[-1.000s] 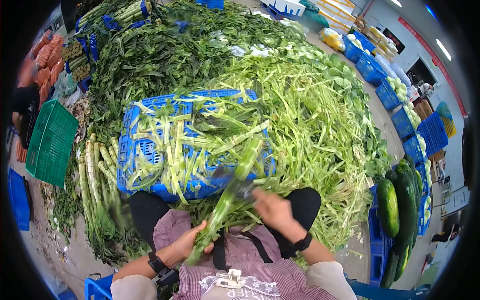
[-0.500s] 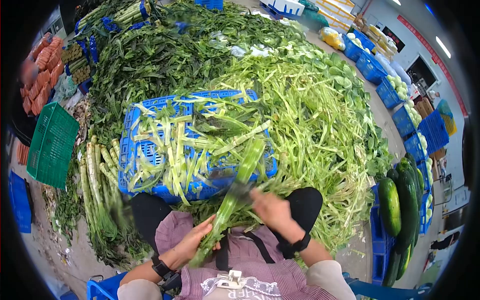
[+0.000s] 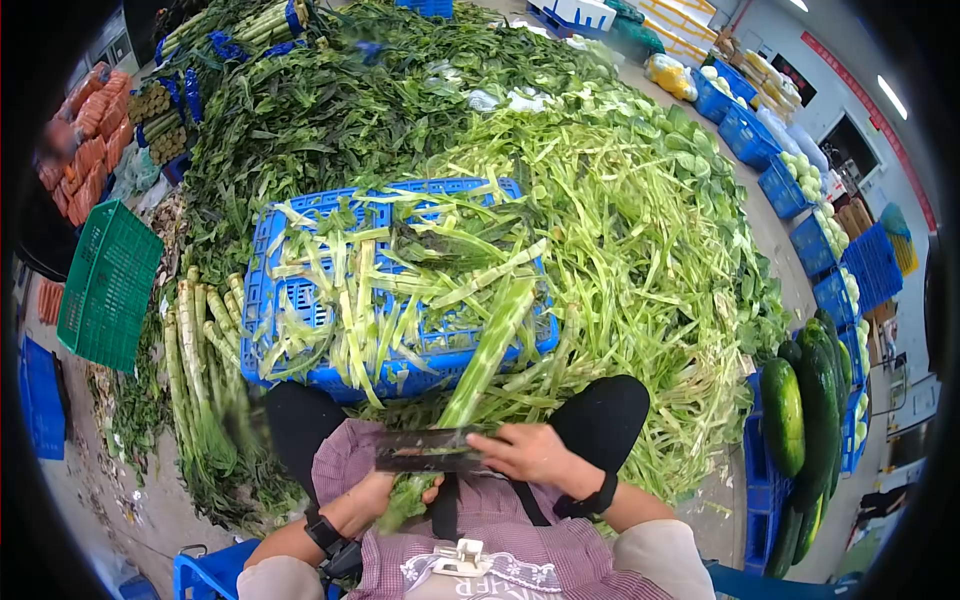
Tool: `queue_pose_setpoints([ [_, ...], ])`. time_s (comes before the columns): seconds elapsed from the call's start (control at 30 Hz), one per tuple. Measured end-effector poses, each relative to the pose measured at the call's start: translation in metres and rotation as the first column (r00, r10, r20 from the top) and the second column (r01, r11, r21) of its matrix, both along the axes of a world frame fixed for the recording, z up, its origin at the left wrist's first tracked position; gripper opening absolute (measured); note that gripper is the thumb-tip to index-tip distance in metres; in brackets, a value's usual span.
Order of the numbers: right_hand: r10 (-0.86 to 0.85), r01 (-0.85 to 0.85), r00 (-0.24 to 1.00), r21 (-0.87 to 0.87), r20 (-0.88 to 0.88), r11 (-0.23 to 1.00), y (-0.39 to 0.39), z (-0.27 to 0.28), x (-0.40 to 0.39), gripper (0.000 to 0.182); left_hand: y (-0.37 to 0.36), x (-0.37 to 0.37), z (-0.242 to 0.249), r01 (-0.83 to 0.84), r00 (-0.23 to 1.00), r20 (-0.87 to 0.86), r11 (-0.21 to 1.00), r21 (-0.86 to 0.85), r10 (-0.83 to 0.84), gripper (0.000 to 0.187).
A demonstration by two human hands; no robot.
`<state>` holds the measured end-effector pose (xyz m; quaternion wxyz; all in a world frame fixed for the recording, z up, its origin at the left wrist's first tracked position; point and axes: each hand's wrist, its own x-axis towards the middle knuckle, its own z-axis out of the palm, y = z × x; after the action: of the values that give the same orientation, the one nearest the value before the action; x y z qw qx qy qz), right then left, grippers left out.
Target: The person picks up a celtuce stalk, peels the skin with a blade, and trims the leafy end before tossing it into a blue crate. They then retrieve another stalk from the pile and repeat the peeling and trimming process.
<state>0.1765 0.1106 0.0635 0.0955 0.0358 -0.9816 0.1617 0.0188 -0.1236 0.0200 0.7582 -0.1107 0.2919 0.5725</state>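
Observation:
A long pale green stalk [image 3: 492, 350] slants up from my lap to the near right edge of the blue crate [image 3: 400, 383]. My left hand [image 3: 378, 496] is wrapped round its lower, leafy end. In my right hand [image 3: 535, 456] is the handle of a wide dark blade [image 3: 428, 451], which lies crosswise over the stalk just above my left hand and partly hides it. Strips of peel [image 3: 357, 330] are strewn over the upturned crate.
A heap of light green peelings [image 3: 620, 260] spreads right of the crate, with dark leaves [image 3: 290, 130] behind. Unpeeled stalks [image 3: 190, 340] and a green basket [image 3: 108, 287] stand left. Large dark green gourds [image 3: 820, 400] lie on the right.
The blade in my right hand has moved down and left along the stalk, from its middle to just above my left hand. It now lies nearly level.

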Motion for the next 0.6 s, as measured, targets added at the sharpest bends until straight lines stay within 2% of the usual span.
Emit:
queue_pose_setpoints([
  [0.03,0.066,-0.070,0.995,-0.057,-0.070,0.996,-0.004,0.000,-0.002,0.041,-0.002,0.000,-0.002,0.001,1.000,-0.001,1.000,-0.003,-0.001,0.051],
  [0.07,-0.106,0.092,0.985,0.111,0.135,0.990,0.012,-0.008,-0.011,0.033,-0.008,0.002,-0.002,0.019,0.996,-0.090,0.999,0.036,-0.015,0.052],
  [0.1,-0.399,0.328,0.909,0.390,0.118,0.861,0.038,-0.014,-0.019,0.028,-0.009,0.004,0.004,0.039,0.983,-0.181,0.996,0.079,-0.024,0.054],
  [0.13,-0.562,0.563,0.826,0.112,-0.039,0.819,0.081,-0.033,-0.010,0.025,-0.012,0.008,0.010,0.036,0.986,-0.167,0.995,0.088,-0.020,0.058],
  [0.17,-0.757,0.761,0.646,0.006,-0.098,0.649,0.121,-0.055,-0.004,0.026,-0.014,0.011,0.015,0.036,0.985,-0.170,0.995,0.094,-0.020,0.058],
  [0.23,-0.915,0.914,0.402,-0.040,-0.038,0.404,0.146,-0.039,0.004,0.026,-0.014,0.012,0.023,-0.027,0.991,-0.123,0.990,0.139,0.044,0.060],
  [0.27,-0.881,0.868,0.464,-0.154,-0.087,0.472,0.141,-0.042,0.004,0.028,-0.016,0.009,0.011,-0.022,0.985,-0.164,0.976,0.217,0.058,0.063],
  [0.3,-0.845,0.806,0.520,-0.255,-0.125,0.534,0.117,-0.034,0.005,0.029,-0.011,0.009,0.014,-0.030,0.986,-0.155,0.976,0.215,0.064,0.063],
  [0.33,-0.775,0.731,0.622,-0.272,-0.109,0.625,0.088,-0.025,0.003,0.029,-0.006,0.006,0.022,-0.011,0.967,-0.252,0.993,0.117,0.040,0.064],
  [0.37,-0.664,0.640,0.731,-0.178,-0.160,0.747,0.060,-0.023,0.003,0.029,-0.002,0.004,0.027,0.003,0.937,-0.351,1.000,0.020,0.004,0.064],
  [0.4,-0.538,0.527,0.832,-0.112,-0.133,0.842,0.033,-0.022,0.003,0.031,0.001,0.003,0.023,-0.017,0.924,-0.380,0.998,0.053,0.036,0.056],
  [0.43,-0.343,0.344,0.938,0.020,-0.057,0.939,0.009,-0.020,0.005,0.037,0.002,0.001,0.014,-0.019,0.924,-0.381,0.998,0.054,0.038,0.056],
  [0.47,-0.127,0.122,0.988,-0.053,-0.090,0.991,-0.008,-0.011,0.007,0.042,-0.001,0.000,0.002,-0.007,0.937,-0.349,0.999,-0.032,-0.004,0.052],
  [0.5,-0.005,-0.010,0.982,-0.078,-0.187,0.997,-0.017,-0.007,0.003,0.041,-0.003,-0.001,-0.004,0.007,0.949,-0.313,0.993,-0.117,-0.044,0.048],
  [0.53,-0.162,0.153,0.983,0.101,0.089,0.983,-0.007,0.000,-0.006,0.037,-0.004,0.000,0.006,0.033,0.944,-0.322,0.992,-0.120,-0.070,0.043],
  [0.57,-0.354,0.256,0.876,0.308,0.327,0.916,0.009,0.007,-0.015,0.034,-0.009,0.003,0.014,0.039,0.945,-0.319,0.991,-0.128,-0.078,0.043],
  [0.6,-0.510,0.485,0.855,0.205,0.094,0.850,0.046,-0.021,-0.007,0.032,-0.012,0.006,0.021,0.015,0.948,-0.318,0.998,-0.067,-0.035,0.043],
])
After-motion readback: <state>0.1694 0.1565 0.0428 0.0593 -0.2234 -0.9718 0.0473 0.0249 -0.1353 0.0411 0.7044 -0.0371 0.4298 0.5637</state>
